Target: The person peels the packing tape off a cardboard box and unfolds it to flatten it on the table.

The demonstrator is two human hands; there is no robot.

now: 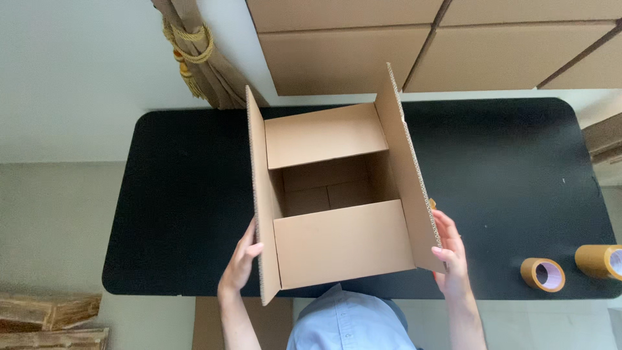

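Cardboard box [337,194] on black surface [181,194] | left hand [241,262] and right hand [449,253] apart, pressing long side flaps | likely light, stiff; grip at flap edges | tape rolls [543,274] nearby

Black table [181,214] with rounded corners, pushed up against a pale wall [71,71]. Beige curtain [207,71] bunched up behind it, tied with a yellow tasselled cord [188,45]. Stacked brown cartons [440,39] sit along the back. Some rough wooden planks [45,321] lie down on the light floor [52,220] at the left. Soft, even daylight everywhere.
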